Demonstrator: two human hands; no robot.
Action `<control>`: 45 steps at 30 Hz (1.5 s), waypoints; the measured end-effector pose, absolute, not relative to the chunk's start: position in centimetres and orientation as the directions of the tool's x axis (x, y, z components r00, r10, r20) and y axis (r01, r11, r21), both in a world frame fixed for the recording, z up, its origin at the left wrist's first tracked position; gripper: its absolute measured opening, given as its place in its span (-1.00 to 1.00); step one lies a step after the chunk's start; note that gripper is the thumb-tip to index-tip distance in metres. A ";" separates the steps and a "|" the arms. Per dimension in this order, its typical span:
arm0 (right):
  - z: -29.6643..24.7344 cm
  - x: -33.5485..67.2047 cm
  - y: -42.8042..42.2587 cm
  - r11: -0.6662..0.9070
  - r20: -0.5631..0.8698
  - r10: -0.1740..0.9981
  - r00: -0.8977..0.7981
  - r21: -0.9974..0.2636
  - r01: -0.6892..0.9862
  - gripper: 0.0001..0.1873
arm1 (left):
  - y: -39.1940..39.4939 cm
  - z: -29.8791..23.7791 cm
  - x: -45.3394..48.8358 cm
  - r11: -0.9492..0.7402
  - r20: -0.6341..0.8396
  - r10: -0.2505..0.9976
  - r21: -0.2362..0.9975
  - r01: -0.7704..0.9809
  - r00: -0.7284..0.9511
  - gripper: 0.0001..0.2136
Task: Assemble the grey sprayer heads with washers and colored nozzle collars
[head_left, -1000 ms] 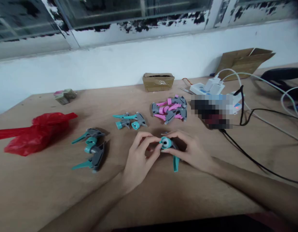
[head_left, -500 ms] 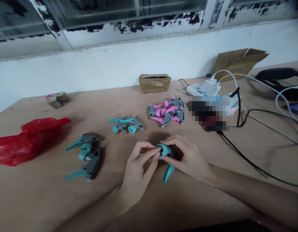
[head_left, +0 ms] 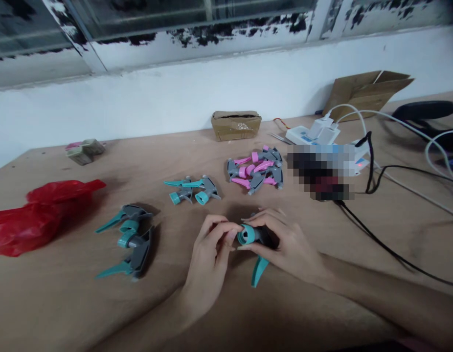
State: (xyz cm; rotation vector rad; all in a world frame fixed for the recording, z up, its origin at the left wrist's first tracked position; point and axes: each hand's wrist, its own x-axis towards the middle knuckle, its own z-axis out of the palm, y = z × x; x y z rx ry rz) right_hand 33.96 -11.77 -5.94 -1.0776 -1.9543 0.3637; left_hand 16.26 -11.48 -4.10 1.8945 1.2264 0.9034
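Observation:
My right hand (head_left: 290, 244) is wrapped round a grey and teal trigger spray head (head_left: 247, 235), its round collar facing left and its teal lever pointing down. Beside the collar's opening, my left hand (head_left: 212, 259) has thumb and fingertips pinched together. Whatever they pinch, if anything, is too small to make out. Two teal and grey spray heads (head_left: 140, 252) lie to the left of my hands. Two more teal spray heads (head_left: 208, 189) rest just beyond them, and several pink and grey spray heads (head_left: 256, 182) are piled farther back.
A red plastic bag (head_left: 46, 215) lies at the left, with small greenish blocks (head_left: 81, 152) behind it. A small cardboard box (head_left: 236, 128) stands by the wall. To the right are a power strip (head_left: 300, 135), cables, a blurred-out patch and a larger open carton (head_left: 353, 95).
My left fingertips have drawn back from inside the collar to just left of it, so its opening shows more. The right hand still grips the spray head, slightly lower in view.

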 end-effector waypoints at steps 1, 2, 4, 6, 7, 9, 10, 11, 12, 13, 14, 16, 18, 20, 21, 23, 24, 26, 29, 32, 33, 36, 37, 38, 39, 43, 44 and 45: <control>-5.9 34.0 -11.8 0.589 0.541 0.796 -0.269 -0.594 0.548 -0.74 | -11.5 -4.1 16.3 -0.305 0.178 0.936 0.842 0.446 0.304 -0.82; -5.8 33.9 -11.8 0.590 0.540 0.796 -0.273 -0.594 0.547 -0.74 | -11.5 -4.1 16.3 -0.299 0.174 0.938 0.846 0.442 0.301 -0.82; -5.7 34.0 -11.8 0.592 0.536 0.797 -0.279 -0.597 0.542 -0.73 | -11.4 -4.1 16.3 -0.292 0.170 0.939 0.853 0.432 0.299 -0.81; -5.8 34.0 -11.8 0.591 0.533 0.798 -0.281 -0.600 0.539 -0.73 | -11.4 -4.1 16.2 -0.285 0.160 0.938 0.863 0.417 0.308 -0.81; -5.8 34.0 -11.8 0.593 0.535 0.796 -0.282 -0.599 0.539 -0.72 | -11.4 -4.2 16.2 -0.279 0.153 0.936 0.869 0.409 0.316 -0.81; -5.9 34.0 -11.8 0.600 0.541 0.791 -0.286 -0.593 0.537 -0.72 | -11.5 -4.1 16.2 -0.267 0.136 0.934 0.879 0.395 0.330 -0.81; -5.9 34.0 -11.8 0.601 0.543 0.789 -0.286 -0.591 0.537 -0.72 | -11.6 -4.1 16.2 -0.261 0.126 0.933 0.882 0.393 0.338 -0.82; -6.0 34.0 -11.8 0.601 0.545 0.789 -0.284 -0.590 0.539 -0.72 | -11.7 -4.0 16.2 -0.259 0.118 0.931 0.882 0.393 0.346 -0.84; -6.0 34.0 -11.8 0.598 0.544 0.791 -0.280 -0.591 0.541 -0.73 | -11.7 -3.9 16.3 -0.257 0.113 0.929 0.883 0.394 0.353 -0.86; -6.0 34.0 -11.8 0.595 0.543 0.793 -0.277 -0.591 0.545 -0.75 | -11.8 -3.8 16.3 -0.257 0.108 0.926 0.882 0.394 0.361 -0.88; -6.0 34.0 -11.9 0.593 0.543 0.794 -0.275 -0.590 0.548 -0.76 | -11.8 -3.7 16.4 -0.258 0.104 0.923 0.882 0.395 0.370 -0.91; -6.0 34.0 -11.9 0.592 0.544 0.793 -0.273 -0.584 0.555 -0.77 | -11.8 -3.5 16.4 -0.268 0.104 0.917 0.876 0.400 0.385 -0.93; -6.0 34.0 -11.9 0.598 0.546 0.789 -0.281 -0.578 0.556 -0.74 | -11.6 -3.5 16.4 -0.284 0.109 0.911 0.864 0.415 0.397 -0.93; -6.0 34.0 -11.9 0.607 0.548 0.783 -0.294 -0.572 0.552 -0.72 | -11.3 -3.5 16.3 -0.302 0.116 0.905 0.853 0.425 0.410 -0.92; -6.1 34.0 -11.9 0.613 0.550 0.779 -0.301 -0.568 0.549 -0.72 | -11.1 -3.5 16.2 -0.310 0.118 0.901 0.849 0.427 0.418 -0.91; -6.0 34.0 -12.0 0.622 0.552 0.773 -0.313 -0.559 0.548 -0.73 | -10.9 -3.5 16.1 -0.325 0.123 0.894 0.840 0.435 0.431 -0.91; -6.0 34.0 -12.0 0.625 0.555 0.770 -0.316 -0.554 0.550 -0.73 | -10.9 -3.4 16.1 -0.333 0.126 0.892 0.832 0.442 0.435 -0.91; -5.9 34.0 -12.1 0.633 0.564 0.762 -0.319 -0.543 0.552 -0.73 | -11.0 -3.3 16.1 -0.350 0.134 0.890 0.812 0.466 0.436 -0.91; -5.7 34.1 -12.1 0.640 0.566 0.755 -0.330 -0.529 0.557 -0.73 | -11.2 -3.2 16.1 -0.360 0.139 0.893 0.793 0.491 0.429 -0.89; -5.6 34.2 -12.0 0.638 0.558 0.757 -0.339 -0.521 0.567 -0.74 | -11.3 -3.2 16.2 -0.352 0.132 0.896 0.796 0.493 0.425 -0.89; -5.5 34.2 -11.9 0.638 0.557 0.757 -0.341 -0.518 0.570 -0.74 | -11.3 -3.2 16.2 -0.350 0.131 0.896 0.797 0.493 0.423 -0.89; -5.3 33.9 -12.1 0.631 0.550 0.761 -0.343 -0.506 0.588 -0.75 | -11.3 -3.2 16.2 -0.351 0.138 0.900 0.791 0.501 0.413 -0.88; -5.2 33.7 -12.3 0.614 0.545 0.772 -0.327 -0.508 0.603 -0.75 | -11.3 -3.2 16.3 -0.358 0.149 0.902 0.785 0.506 0.406 -0.88; -5.1 33.6 -12.4 0.591 0.539 0.786 -0.302 -0.514 0.622 -0.76 | -11.3 -3.2 16.3 -0.368 0.164 0.902 0.776 0.513 0.399 -0.88; -5.0 33.4 -12.6 0.566 0.535 0.800 -0.272 -0.521 0.639 -0.76 | -11.3 -3.1 16.3 -0.382 0.184 0.901 0.765 0.519 0.393 -0.88; -4.6 33.3 -12.9 0.491 0.516 0.833 -0.197 -0.529 0.692 -0.76 | -11.4 -2.9 16.2 -0.426 0.246 0.895 0.720 0.548 0.372 -0.88; -4.6 33.5 -12.8 0.466 0.510 0.842 -0.175 -0.527 0.711 -0.76 | -11.4 -2.9 16.1 -0.424 0.258 0.899 0.712 0.560 0.353 -0.88; -4.7 33.8 -12.6 0.440 0.503 0.851 -0.150 -0.527 0.728 -0.76 | -11.4 -2.8 16.0 -0.419 0.269 0.904 0.706 0.571 0.332 -0.88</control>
